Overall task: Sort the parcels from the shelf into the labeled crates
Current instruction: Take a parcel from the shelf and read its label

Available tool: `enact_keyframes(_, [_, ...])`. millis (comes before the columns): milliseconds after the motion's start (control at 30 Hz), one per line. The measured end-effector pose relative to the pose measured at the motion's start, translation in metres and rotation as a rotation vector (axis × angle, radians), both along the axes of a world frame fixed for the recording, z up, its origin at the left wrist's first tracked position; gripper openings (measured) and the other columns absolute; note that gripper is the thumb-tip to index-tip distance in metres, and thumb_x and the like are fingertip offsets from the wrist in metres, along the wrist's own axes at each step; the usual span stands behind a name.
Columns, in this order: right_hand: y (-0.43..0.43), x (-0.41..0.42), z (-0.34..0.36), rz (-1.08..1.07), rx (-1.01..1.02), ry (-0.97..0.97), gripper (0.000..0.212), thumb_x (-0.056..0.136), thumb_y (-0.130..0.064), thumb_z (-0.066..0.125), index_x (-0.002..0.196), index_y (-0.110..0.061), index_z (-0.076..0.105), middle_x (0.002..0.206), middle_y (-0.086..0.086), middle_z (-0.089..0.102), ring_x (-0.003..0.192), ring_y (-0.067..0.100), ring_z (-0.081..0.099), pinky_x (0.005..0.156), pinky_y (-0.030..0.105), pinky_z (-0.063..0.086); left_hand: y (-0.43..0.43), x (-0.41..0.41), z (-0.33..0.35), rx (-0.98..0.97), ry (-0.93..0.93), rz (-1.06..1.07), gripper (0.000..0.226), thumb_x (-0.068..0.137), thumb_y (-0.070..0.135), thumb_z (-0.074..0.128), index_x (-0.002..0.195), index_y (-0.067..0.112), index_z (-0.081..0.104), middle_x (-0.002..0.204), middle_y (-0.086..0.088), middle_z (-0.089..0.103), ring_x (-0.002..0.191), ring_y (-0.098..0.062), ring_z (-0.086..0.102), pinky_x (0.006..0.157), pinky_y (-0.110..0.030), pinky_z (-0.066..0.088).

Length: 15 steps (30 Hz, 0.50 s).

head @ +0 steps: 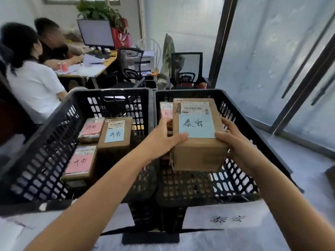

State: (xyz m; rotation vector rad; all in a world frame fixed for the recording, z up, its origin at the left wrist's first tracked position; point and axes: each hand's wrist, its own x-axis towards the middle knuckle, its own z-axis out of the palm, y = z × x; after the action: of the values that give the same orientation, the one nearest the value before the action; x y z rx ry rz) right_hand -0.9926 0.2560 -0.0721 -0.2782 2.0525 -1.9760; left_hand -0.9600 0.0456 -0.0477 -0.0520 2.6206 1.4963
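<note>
Gripping parcel (197, 134) over right crate (253, 134): left hand (163, 136), right hand (233, 140), fingers clamped on sides.

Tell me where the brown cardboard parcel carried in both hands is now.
Head view, right of centre: the brown cardboard parcel is held between the left hand and right hand over the black plastic right-hand crate, in front of a smaller pink-noted parcel.

Both hands, left (164, 140) and right (233, 142), are gripping a blue-labelled box (197, 134) over the right crate (241, 113); three parcels are lying in the left crate (54, 120).
</note>
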Motion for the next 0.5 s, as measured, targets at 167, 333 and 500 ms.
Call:
enact_keyframes(167, [0.014,-0.056,-0.01,0.192,0.336,-0.139,0.075,0.084,-0.028,0.064,0.145,-0.032,0.021,0.13,0.002,0.052,0.104,0.021,0.058,0.083,0.039,0.052,0.029,-0.034,-0.02,-0.228,-0.22,0.028,0.076,0.087,0.046,0.057,0.143,0.009,0.021,0.136,0.0,0.045,0.107,-0.014,0.049,0.074,-0.018,0.041])
enact_keyframes(333, [-0.002,-0.064,-0.028,0.504,0.476,-0.222,0.071,0.083,-0.01,0.068,0.136,-0.019,0.023,0.11,-0.011,0.052,0.094,0.006,0.057,0.074,0.019,0.056,0.036,-0.048,-0.038,-0.265,-0.39,-0.067,0.053,0.09,0.032,0.059,0.138,0.022,0.039,0.126,0.004,0.045,0.105,-0.01,0.04,0.088,-0.019,0.035])
enact_keyframes(500, [-0.011,-0.055,-0.063,0.607,0.63,-0.135,0.094,0.075,-0.011,0.076,0.145,-0.015,0.013,0.145,0.001,0.029,0.128,0.016,0.037,0.109,0.029,0.035,0.036,-0.049,-0.056,-0.323,-0.545,-0.179,0.065,0.086,0.026,0.065,0.14,0.023,0.029,0.137,0.004,0.043,0.125,-0.015,0.041,0.1,-0.02,0.028])
